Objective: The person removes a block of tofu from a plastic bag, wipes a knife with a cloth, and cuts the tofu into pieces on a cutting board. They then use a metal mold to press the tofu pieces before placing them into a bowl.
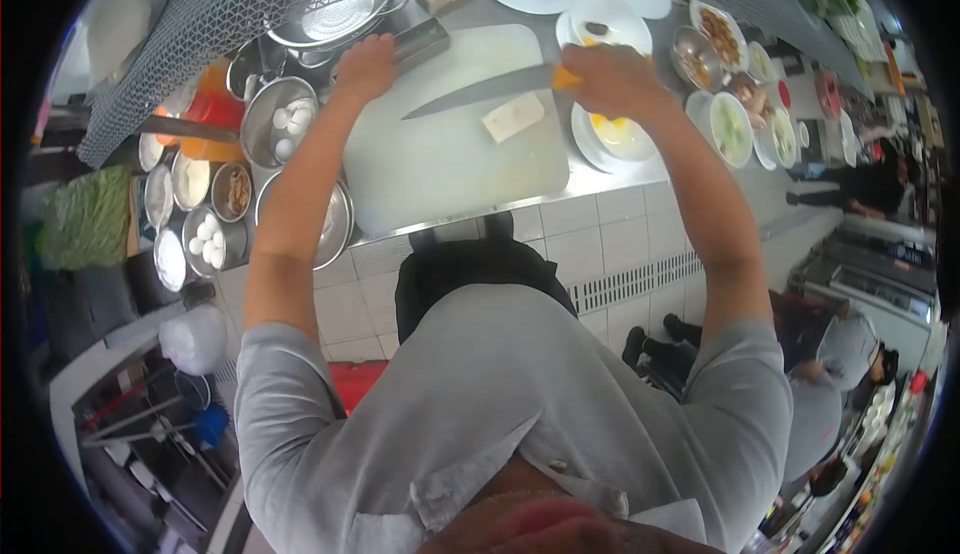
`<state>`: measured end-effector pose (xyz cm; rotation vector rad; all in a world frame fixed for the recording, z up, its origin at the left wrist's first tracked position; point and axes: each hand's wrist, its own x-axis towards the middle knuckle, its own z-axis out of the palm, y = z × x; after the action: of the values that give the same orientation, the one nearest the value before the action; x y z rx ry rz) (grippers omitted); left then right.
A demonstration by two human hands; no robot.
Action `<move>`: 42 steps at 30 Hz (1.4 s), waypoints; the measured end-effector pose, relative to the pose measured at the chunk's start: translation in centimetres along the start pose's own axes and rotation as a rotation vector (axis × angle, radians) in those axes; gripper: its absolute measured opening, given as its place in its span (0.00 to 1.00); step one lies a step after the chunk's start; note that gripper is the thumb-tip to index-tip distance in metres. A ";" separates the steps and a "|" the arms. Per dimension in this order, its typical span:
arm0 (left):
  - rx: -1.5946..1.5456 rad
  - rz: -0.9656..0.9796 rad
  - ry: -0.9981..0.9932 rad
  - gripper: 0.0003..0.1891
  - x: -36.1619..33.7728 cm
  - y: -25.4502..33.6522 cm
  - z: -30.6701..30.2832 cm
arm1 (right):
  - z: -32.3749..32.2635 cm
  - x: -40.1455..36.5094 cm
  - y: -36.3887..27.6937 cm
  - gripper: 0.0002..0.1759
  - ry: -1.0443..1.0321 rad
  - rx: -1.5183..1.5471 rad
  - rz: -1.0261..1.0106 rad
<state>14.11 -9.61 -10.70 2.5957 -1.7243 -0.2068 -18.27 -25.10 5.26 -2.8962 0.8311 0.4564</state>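
Gripping the long steel yellow-handled knife (490, 91), your right hand (612, 79) has its fingers wrapped tight around the handle, so only a sliver of yellow shows at the thumb side. The blade runs out from those fingers toward your left hand, its tip angled slightly back toward you. Just past the blade on the near side of your right fingers, a pale rectangular block (513, 117) lies flat on the white plastic cutting board (450, 169). The edge seems to sit just beside the block, though you cannot tell whether steel touches it. Your left hand (365, 66) rests at the far left corner of the board with its fingers curled loosely, knuckles up. Their tips lie against a dark rectangular metal bar (422, 44) just beside them, but whether they actually clasp it cannot be told. Beyond those left fingers sits a round steel colander (340, 12), and to their outer side a steel bowl of white eggs (282, 119). Close under your right wrist stands a white bowl of yellow liquid (620, 136).
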 end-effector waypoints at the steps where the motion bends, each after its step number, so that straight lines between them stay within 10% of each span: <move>1: -0.010 0.038 0.029 0.24 0.1 -0.5 0.4 | 0.2 -2.7 0.6 0.16 0.031 0.011 0.035; 7: 0.012 0.152 -0.113 0.26 -2.4 -0.1 -1.3 | 7.8 -16.9 2.1 0.21 0.191 0.543 0.285; 12: -0.180 0.390 0.281 0.46 -5.4 7.5 -0.9 | 12.4 -21.7 -2.5 0.13 0.061 1.242 0.541; 14: -0.386 0.278 -0.064 0.46 -6.3 14.1 -2.8 | 14.3 -21.8 -3.3 0.12 0.053 1.333 0.562; 22: -0.212 0.194 -0.073 0.35 -4.6 20.0 4.4 | 18.7 -20.8 -2.2 0.19 0.206 1.079 0.404; 30: -0.266 0.156 -0.096 0.48 -7.8 18.6 0.8 | 19.5 -18.8 -1.6 0.28 0.240 0.841 0.244; 35: 0.123 -0.119 -0.013 0.26 -4.8 9.5 -2.4 | 21.4 -18.2 -1.3 0.31 0.176 0.766 0.206; 42: 0.109 0.068 -0.069 0.14 -4.8 4.7 0.3 | 20.5 -17.9 -2.0 0.32 0.170 0.677 0.169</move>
<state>7.95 -7.04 -10.12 2.6283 -1.8954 -0.2087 -36.99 -10.88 -8.70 -2.2647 1.0155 -0.0659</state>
